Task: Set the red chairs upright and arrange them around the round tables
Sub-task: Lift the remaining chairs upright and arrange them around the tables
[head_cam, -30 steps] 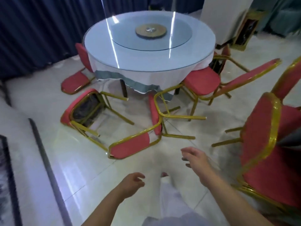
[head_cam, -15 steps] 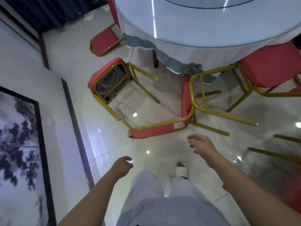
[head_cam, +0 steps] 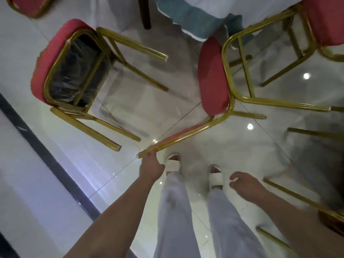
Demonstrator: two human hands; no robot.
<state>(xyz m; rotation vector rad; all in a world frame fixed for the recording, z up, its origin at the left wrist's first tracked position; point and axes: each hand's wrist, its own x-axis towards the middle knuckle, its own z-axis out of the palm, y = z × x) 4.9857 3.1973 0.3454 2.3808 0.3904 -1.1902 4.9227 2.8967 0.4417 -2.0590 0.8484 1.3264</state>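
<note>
A person's left hand (head_cam: 151, 167), arm stretched down and forward, closes its fingers on the gilt tubular back frame of a toppled red chair (head_cam: 212, 77) lying on its side on the glossy pale tiled floor (head_cam: 130, 101). The chair's padded crimson seat stands on edge, its ribbed gold legs pointing away under the draped edge of the round worktop (head_cam: 204, 8). Beyond the left hand, a second red chair (head_cam: 61, 64) lies overturned, black underside lining exposed. The right hand (head_cam: 245, 185) hangs free beside the white slippers (head_cam: 216, 176), fingers loosely curled, holding nothing.
</note>
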